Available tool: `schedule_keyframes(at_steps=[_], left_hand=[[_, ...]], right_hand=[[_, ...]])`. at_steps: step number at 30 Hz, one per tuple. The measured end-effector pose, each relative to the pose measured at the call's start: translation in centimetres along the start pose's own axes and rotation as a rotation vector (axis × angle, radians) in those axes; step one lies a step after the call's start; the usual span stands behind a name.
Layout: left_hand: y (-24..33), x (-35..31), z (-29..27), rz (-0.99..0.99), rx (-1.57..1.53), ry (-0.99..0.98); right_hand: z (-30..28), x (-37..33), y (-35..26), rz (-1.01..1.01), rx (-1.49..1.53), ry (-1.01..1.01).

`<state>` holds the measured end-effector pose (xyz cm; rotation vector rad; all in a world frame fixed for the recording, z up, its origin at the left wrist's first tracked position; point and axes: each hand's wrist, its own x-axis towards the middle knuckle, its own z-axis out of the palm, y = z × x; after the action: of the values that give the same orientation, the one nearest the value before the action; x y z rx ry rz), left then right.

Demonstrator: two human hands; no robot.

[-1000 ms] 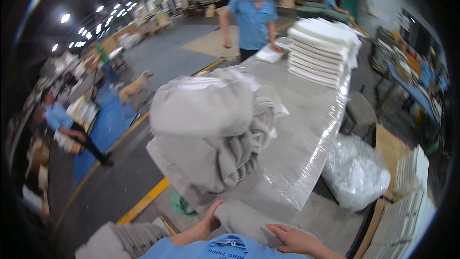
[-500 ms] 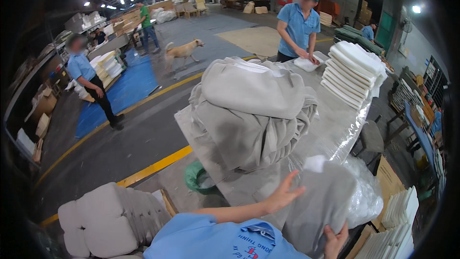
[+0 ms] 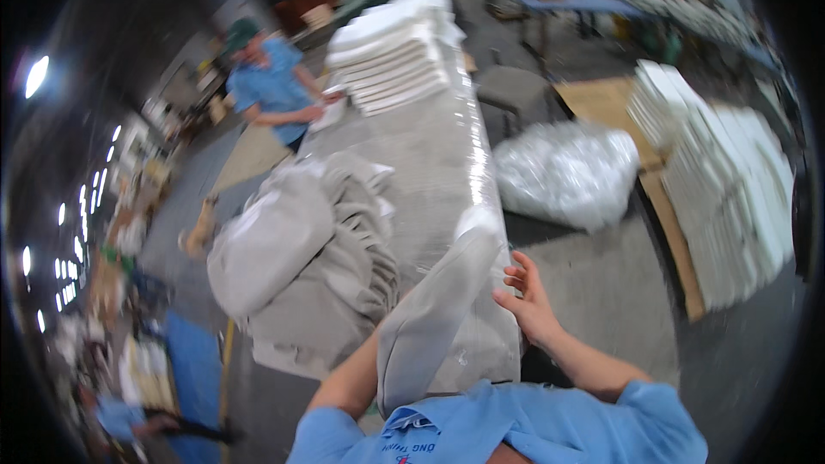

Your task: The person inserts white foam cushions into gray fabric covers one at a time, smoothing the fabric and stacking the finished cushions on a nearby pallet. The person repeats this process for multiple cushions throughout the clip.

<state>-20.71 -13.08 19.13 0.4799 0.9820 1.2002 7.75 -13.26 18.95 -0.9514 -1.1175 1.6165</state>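
A grey fabric cushion cover (image 3: 443, 314), with a white patch at its far end, stands tilted in front of my chest over the near end of the table. My left forearm goes behind this cover, which hides the hand and its fingers. Just right of the cover is my right hand (image 3: 530, 302), fingers apart and nothing held in them. To the left, a large heap of similar grey covers (image 3: 301, 258) lies on the plastic-wrapped table (image 3: 421, 150).
A stack of white foam pads (image 3: 391, 56) stands at the table's far end, beside a co-worker (image 3: 273, 86) in blue. On the right are a clear plastic bundle (image 3: 563, 172), a grey stool (image 3: 513, 90) and tall stacks of white pads (image 3: 722, 198) on cardboard. A dog (image 3: 200, 225) is at far left.
My view has swung right. The grey cover now stands edge-on before my chest. My right hand has let go of it, and my left hand has passed out of sight behind it.
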Motion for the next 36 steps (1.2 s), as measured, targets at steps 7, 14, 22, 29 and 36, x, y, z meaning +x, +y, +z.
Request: schedule_keyframes(at_steps=[7,14,22,29,36], left_hand=[[-5.8,-2.4,-4.1,-0.175,0.051,0.293],[-9.5,-1.1,-5.3,-0.310,0.202,0.302],[-15.8,4.4,-1.5,-0.410,0.477,0.054],[-17.9,8.0,0.9,-0.380,0.843,-0.143],[-14.8,16.6,6.2,-0.124,1.169,-0.447]], right_hand=[[-0.2,-0.5,5.7,0.201,0.203,-0.024],[-1.6,-2.0,8.6,0.192,0.419,0.056],[-4.0,-4.3,13.3,0.284,0.414,0.362],[-5.4,-3.8,15.0,0.551,0.423,0.677],[-5.5,-4.3,16.6,0.513,0.606,0.652]])
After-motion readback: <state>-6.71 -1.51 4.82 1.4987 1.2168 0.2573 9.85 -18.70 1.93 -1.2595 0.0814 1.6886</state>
